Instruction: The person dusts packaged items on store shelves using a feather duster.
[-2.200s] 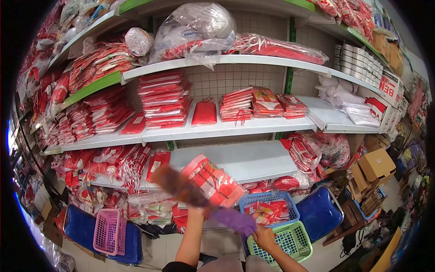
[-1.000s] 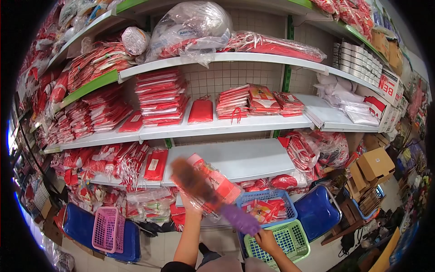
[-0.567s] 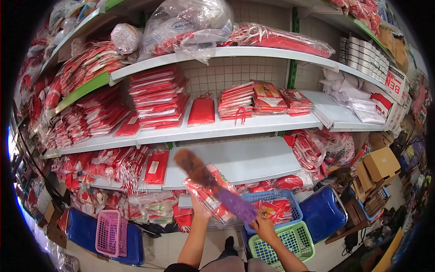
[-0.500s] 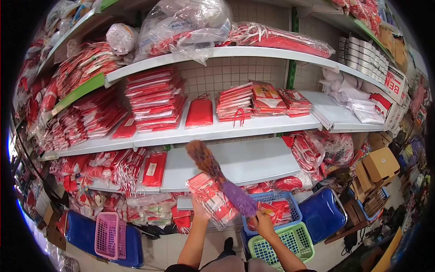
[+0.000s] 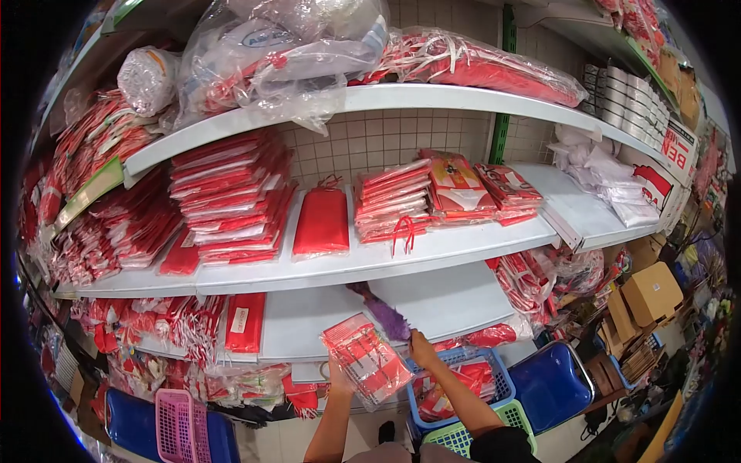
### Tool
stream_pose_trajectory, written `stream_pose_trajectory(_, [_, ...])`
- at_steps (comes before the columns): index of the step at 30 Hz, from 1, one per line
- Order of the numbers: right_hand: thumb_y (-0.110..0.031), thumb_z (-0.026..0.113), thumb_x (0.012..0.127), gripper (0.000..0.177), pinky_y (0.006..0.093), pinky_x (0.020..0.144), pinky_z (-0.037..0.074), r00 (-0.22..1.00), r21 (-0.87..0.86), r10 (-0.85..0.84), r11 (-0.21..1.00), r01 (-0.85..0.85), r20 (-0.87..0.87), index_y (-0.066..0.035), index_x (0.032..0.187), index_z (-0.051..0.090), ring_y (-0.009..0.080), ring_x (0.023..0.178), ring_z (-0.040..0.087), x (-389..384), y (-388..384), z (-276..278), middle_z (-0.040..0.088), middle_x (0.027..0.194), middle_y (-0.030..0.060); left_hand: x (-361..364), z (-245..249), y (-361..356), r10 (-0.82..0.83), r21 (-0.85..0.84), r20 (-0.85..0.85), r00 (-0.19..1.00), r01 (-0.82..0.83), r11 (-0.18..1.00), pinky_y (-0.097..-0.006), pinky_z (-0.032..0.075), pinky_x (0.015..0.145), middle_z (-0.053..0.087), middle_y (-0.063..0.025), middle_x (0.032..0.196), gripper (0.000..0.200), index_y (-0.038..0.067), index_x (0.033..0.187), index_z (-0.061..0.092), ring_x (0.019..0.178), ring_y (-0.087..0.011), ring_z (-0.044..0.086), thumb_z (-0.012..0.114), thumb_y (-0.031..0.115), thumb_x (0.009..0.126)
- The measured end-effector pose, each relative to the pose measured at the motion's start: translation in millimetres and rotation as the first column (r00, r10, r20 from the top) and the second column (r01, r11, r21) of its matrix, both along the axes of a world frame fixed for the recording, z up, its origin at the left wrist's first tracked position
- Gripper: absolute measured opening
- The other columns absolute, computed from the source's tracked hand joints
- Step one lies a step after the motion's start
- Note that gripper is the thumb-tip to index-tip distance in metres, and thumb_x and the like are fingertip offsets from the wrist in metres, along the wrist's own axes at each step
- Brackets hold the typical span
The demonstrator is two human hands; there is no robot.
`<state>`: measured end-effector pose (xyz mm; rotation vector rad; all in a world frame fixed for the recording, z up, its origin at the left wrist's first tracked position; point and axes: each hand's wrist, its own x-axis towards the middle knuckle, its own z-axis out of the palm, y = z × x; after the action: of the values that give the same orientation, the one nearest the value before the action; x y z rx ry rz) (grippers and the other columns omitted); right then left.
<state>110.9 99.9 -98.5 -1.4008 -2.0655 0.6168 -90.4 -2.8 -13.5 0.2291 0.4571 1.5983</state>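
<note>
My left hand (image 5: 340,378) is closed on the edge of a bundle of flat red-and-white packets (image 5: 367,359) in clear plastic, held up in front of the lower shelf (image 5: 305,324). In my right hand (image 5: 422,349) is a feather duster (image 5: 388,318), gripped at its handle end. Its purple part shows over the lower shelf board, while its far tip is hidden beneath the middle shelf (image 5: 432,251). Just below my right forearm, a blue basket (image 5: 507,378) holds more red packets (image 5: 471,378).
Stacks of red packets (image 5: 231,201) line the middle shelf, beside a single red packet (image 5: 321,222). A green basket (image 5: 519,420) and a blue chair (image 5: 549,378) stand at lower right, a pink basket (image 5: 181,424) at lower left. Cardboard boxes (image 5: 652,289) are at far right.
My right hand has pushed the duster forward and up, its tip passing under the middle shelf. The view has moved closer to the shelves; my left hand still holds the packets.
</note>
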Motion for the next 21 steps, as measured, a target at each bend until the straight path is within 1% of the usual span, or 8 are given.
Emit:
stream_pose_trajectory(5, [-0.010, 0.056, 0.076, 0.046, 0.0494, 0.078, 0.041, 0.999, -0.062, 0.029, 0.998, -0.027, 0.035, 0.003, 0.118, 0.040, 0.0442, 0.093, 0.049, 0.8, 19.7, -42.2, 0.050, 0.097, 0.0272, 1.1, -0.9, 19.2, -0.020, -0.001, 0.033, 0.999, 0.020, 1.000, -0.0424, 0.049, 0.083, 0.060, -0.0120, 0.109, 0.053, 0.006, 0.116, 0.052, 0.095, -0.0274, 0.060, 0.033, 0.049, 0.091])
stream_pose_trajectory(8, [-0.013, 0.058, 0.077, 0.049, 0.0470, 0.074, 0.041, 0.945, 0.150, -0.288, 0.939, 0.311, -0.157, 0.001, 0.121, 0.041, 0.0388, 0.092, 0.050, 1.3, -1.6, 7.7, 0.051, 0.095, 0.0239, 13.6, 34.5, 15.8, -0.072, 0.003, 0.045, 0.996, 0.072, 0.997, -0.0424, 0.049, 0.084, 0.059, -0.0118, 0.109, 0.055, 0.006, 0.117, 0.050, 0.096, -0.0278, 0.059, 0.032, 0.051, 0.091])
stream_pose_trajectory(9, [-0.017, 0.061, 0.079, 0.051, 0.0403, 0.071, 0.041, 0.916, 0.185, -0.325, 0.910, 0.370, -0.236, -0.002, 0.123, 0.042, 0.0303, 0.092, 0.049, 4.1, -5.4, 19.3, 0.052, 0.093, 0.0171, 17.2, 43.2, 16.4, -0.100, 0.019, 0.044, 0.994, 0.099, 0.995, -0.0424, 0.049, 0.084, 0.059, -0.0117, 0.110, 0.056, 0.006, 0.118, 0.050, 0.096, -0.0279, 0.059, 0.031, 0.051, 0.091])
stream_pose_trajectory(12, [-0.025, 0.062, 0.081, 0.056, 0.0400, 0.083, 0.037, 0.855, 0.103, -0.214, 0.950, 0.295, -0.473, -0.002, 0.126, 0.039, 0.0302, 0.095, 0.048, 7.5, -32.7, 74.7, 0.049, 0.098, 0.0171, 28.4, 53.4, 16.8, -0.188, 0.100, 0.047, 0.981, 0.183, 0.978, -0.0427, 0.048, 0.084, 0.059, -0.0116, 0.110, 0.058, 0.006, 0.119, 0.048, 0.097, -0.0280, 0.058, 0.029, 0.052, 0.091])
stream_pose_trajectory(16, [-0.025, 0.062, 0.081, 0.063, 0.0365, 0.092, 0.036, 0.750, 0.022, 0.137, 0.987, -0.161, -0.647, -0.005, 0.134, 0.034, 0.0265, 0.111, 0.045, 0.7, -99.7, 151.2, 0.048, 0.115, 0.0161, 61.8, 59.9, 13.5, -0.223, 0.042, -0.112, 0.968, 0.228, 0.973, -0.0411, 0.047, 0.086, 0.058, -0.0119, 0.109, 0.057, 0.007, 0.123, 0.045, 0.097, -0.0266, 0.058, 0.023, 0.051, 0.093])
stream_pose_trajectory(17, [-0.024, 0.062, 0.082, 0.064, 0.0361, 0.094, 0.035, 0.804, 0.092, 0.172, 0.985, -0.146, -0.570, -0.005, 0.135, 0.032, 0.0265, 0.115, 0.043, 1.1, -113.5, 164.7, 0.046, 0.120, 0.0165, 65.4, 53.9, 9.0, -0.255, 0.064, -0.290, 0.922, 0.284, 0.957, -0.0383, 0.044, 0.089, 0.052, -0.0102, 0.120, 0.051, 0.009, 0.131, 0.038, 0.103, -0.0237, 0.054, 0.025, 0.044, 0.096])
stream_pose_trajectory(19, [-0.022, 0.060, 0.083, 0.064, 0.0352, 0.098, 0.033, 0.894, 0.224, 0.215, 0.965, -0.133, -0.393, -0.004, 0.137, 0.030, 0.0264, 0.122, 0.038, 4.9, -136.7, 181.1, 0.041, 0.130, 0.0174, 83.1, 55.3, 4.9, -0.301, 0.016, -0.362, 0.882, 0.328, 0.944, -0.0362, 0.041, 0.091, 0.046, -0.0070, 0.126, 0.047, 0.015, 0.138, 0.029, 0.108, -0.0215, 0.050, 0.027, 0.038, 0.097])
stream_pose_trajectory(21, [-0.017, 0.057, 0.084, 0.061, 0.0354, 0.101, 0.030, 0.813, 0.095, 0.192, 0.981, -0.167, -0.550, -0.002, 0.137, 0.028, 0.0248, 0.127, 0.033, 22.1, -145.9, 176.0, 0.037, 0.134, 0.0176, 91.2, 67.5, -5.1, -0.442, -0.012, -0.323, 0.837, 0.463, 0.886, -0.0347, 0.036, 0.094, 0.036, -0.0010, 0.134, 0.052, 0.029, 0.144, 0.010, 0.115, -0.0190, 0.043, 0.033, 0.030, 0.097])
